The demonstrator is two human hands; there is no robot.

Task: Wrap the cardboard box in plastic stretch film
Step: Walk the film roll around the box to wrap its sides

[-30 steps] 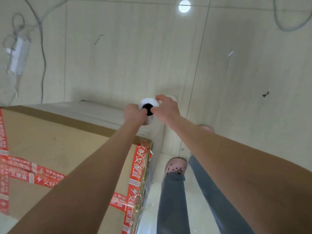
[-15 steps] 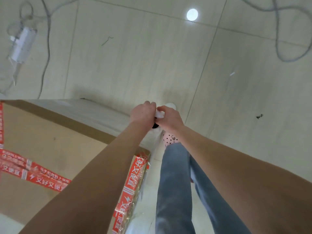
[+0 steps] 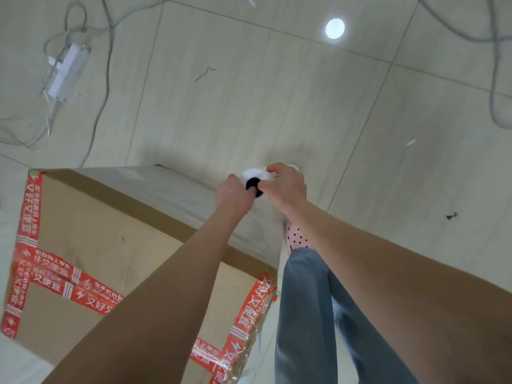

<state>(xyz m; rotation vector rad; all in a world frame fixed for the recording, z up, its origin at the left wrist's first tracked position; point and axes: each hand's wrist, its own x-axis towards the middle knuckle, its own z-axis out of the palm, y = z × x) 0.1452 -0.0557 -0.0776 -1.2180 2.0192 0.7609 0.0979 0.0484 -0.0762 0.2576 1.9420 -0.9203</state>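
Blue jeans (image 3: 304, 314) fill the near edge at five o'clock, with both bare forearms reaching away over them. Beside the leg, at eight o'clock, stands the cardboard box (image 3: 83, 245), a big brown carton on the floor (image 3: 249, 106), its top crossed by red tape (image 3: 50, 275) printed in white. Crinkled stretch film (image 3: 250, 335) shows on the box's side nearest the leg, and the far side looks milky, as if film lies over it too. Past the box's far corner, near the middle of the view, both hands meet on the film roll (image 3: 253, 174). The left hand (image 3: 232, 196) is curled at its near end by the black core (image 3: 252, 183), and the right hand (image 3: 286, 187) is closed over its top at about two o'clock of the core. A pink dotted shoe (image 3: 297, 239) sits just below them. The roll should feel light and rigid along its tube, so the ends of the core are the sound place to hold while it turns. The film itself is thin, clingy and stretchy, likely to neck down or tear on a sharp cardboard corner if pulled too hard. The box looks stiff; its weight cannot be judged. Farther off lie a white power strip (image 3: 68, 69) and grey cables (image 3: 102, 79) at ten o'clock and a lamp's reflection (image 3: 334, 28) at one o'clock.
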